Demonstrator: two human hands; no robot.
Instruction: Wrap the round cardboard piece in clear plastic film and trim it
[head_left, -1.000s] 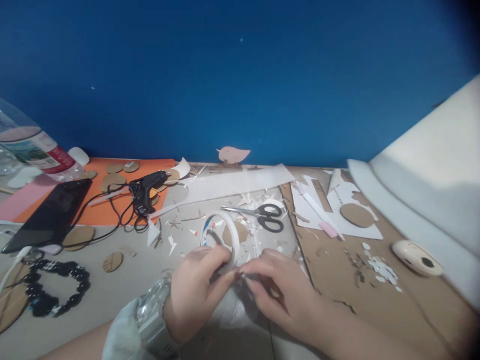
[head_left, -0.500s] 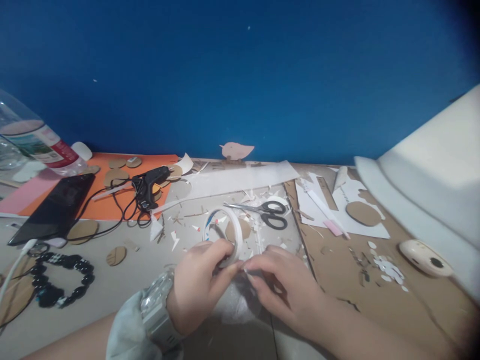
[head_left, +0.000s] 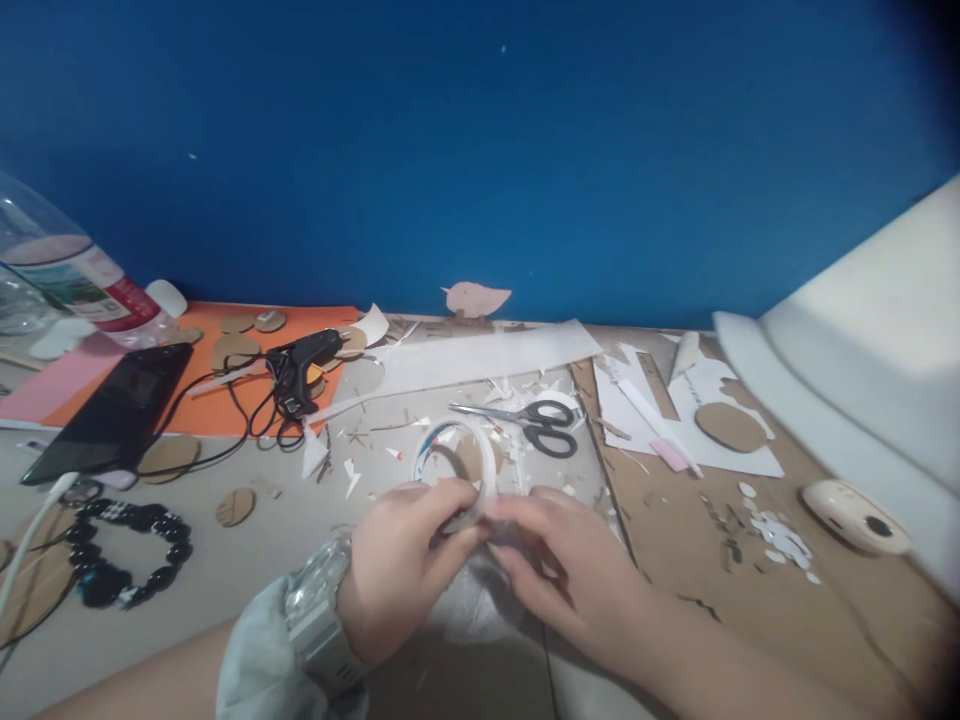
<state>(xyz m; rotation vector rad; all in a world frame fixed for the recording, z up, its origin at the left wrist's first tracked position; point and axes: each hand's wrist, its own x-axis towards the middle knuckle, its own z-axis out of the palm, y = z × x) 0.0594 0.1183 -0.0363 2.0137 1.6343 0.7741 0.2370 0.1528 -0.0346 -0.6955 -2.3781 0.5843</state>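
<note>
A roll of white tape (head_left: 488, 455) stands tilted in the middle of the table. My left hand (head_left: 420, 555), with a watch (head_left: 319, 610) on its wrist, grips the near side of the roll between thumb and fingers. At the roll's near right edge, the fingertips of my right hand (head_left: 562, 560) are pinched together; what lies between them is too small to make out. Just behind the roll lie scissors (head_left: 551, 428) with dark handles. Through the ring a round cardboard piece (head_left: 478, 458) shows in part.
A black glue gun (head_left: 304, 370) with its cable rests on orange paper (head_left: 217, 400) at the left, near a phone (head_left: 112, 410), a bottle (head_left: 97, 290) and a beaded bracelet (head_left: 161, 578). Cut white paper (head_left: 622, 410) and a white oval device (head_left: 855, 515) lie right.
The tape roll has shifted slightly to the right and tilted. My right fingertips have moved up slightly against its edge. The whole view has shifted a little.
</note>
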